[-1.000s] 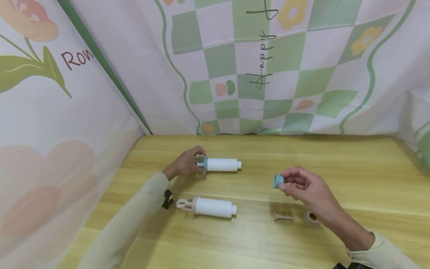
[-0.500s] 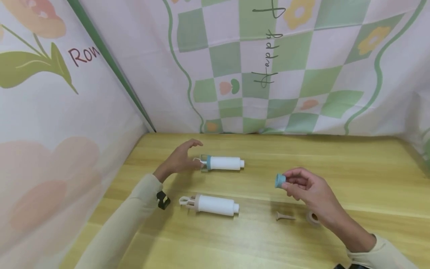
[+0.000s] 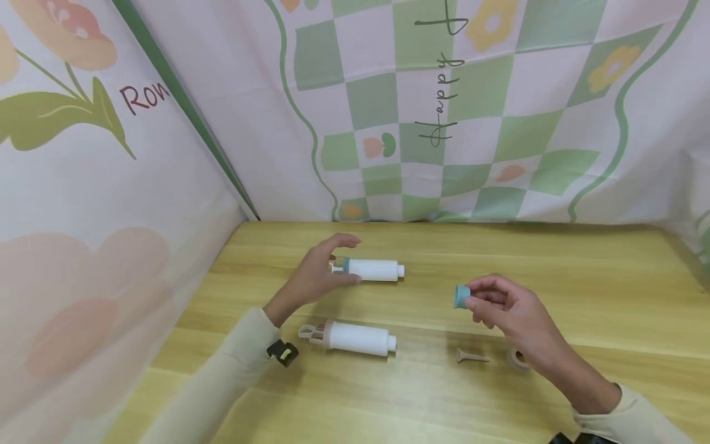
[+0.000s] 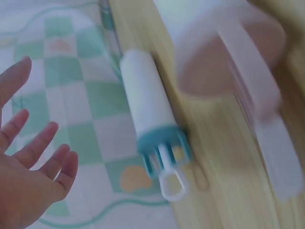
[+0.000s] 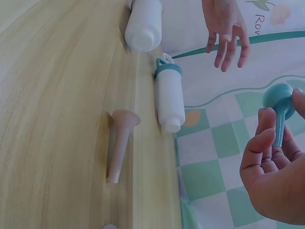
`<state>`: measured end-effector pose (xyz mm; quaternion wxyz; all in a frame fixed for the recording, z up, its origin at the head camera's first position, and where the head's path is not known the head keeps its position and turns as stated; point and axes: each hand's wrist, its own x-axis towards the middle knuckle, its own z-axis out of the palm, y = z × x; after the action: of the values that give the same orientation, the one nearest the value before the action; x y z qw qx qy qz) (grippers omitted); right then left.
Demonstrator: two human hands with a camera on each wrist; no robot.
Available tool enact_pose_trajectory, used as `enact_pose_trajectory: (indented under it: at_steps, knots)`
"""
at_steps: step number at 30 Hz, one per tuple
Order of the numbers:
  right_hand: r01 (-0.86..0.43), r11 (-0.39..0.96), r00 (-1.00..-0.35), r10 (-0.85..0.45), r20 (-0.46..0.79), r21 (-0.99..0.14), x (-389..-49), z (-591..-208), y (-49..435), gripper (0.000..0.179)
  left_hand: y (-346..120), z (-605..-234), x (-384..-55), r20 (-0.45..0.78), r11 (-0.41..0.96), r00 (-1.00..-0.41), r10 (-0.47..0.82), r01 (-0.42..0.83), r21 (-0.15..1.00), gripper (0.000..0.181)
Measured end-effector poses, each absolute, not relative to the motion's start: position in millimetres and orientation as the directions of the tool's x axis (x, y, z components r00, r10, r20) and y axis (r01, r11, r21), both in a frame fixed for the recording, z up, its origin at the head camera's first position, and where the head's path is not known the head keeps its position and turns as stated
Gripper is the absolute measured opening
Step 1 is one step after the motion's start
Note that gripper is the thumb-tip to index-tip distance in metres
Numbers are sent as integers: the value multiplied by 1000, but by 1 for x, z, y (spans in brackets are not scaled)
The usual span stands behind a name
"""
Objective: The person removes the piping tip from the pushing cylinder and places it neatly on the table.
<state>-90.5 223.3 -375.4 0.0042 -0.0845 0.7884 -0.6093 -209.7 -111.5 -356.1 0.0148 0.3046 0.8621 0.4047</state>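
Observation:
My left hand (image 3: 317,274) hovers with thumb and fingers spread at the collar end of a white syringe-like tube (image 3: 375,270) with a teal collar and a white pull ring (image 4: 172,188). In the left wrist view, a gap separates the fingers from this tube. My right hand (image 3: 513,317) pinches a teal funnel-shaped nozzle (image 3: 461,296) above the table; its slim stem (image 5: 280,126) shows in the right wrist view. Nearer to me lies a similar white tube (image 3: 357,338) with a beige-pink collar.
A pinkish funnel-shaped nozzle (image 3: 471,356) lies on the wooden table (image 3: 432,407) below the right hand. Next to it, a pinkish ring (image 3: 511,359) is partly covered by that hand. Patterned cloth (image 3: 266,154) hangs behind and to the left.
My left hand drew back left from the teal-collared tube, fingers spreading, then came right over its collar end again. The right hand keeps the teal nozzle at nearly the same spot.

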Motion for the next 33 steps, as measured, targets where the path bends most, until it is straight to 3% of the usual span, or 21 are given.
enact_pose_trajectory:
  at_steps: [12, 21, 33]
  knots:
    - [-137, 222, -982, -157, 103, -965, -86, -373, 224, 28, -81, -357, -182, 207, 354, -761, 615, 501, 790, 60]
    - [-141, 195, -981, -163, 109, -971, -85, -376, 220, 27, -59, -365, -157, 316, 197, -722, 615, 530, 825, 51]
    - [-162, 211, -975, -182, 124, -964, -82, -374, 212, 24, -24, -373, -136, 359, 183, -708, 608, 565, 804, 43]
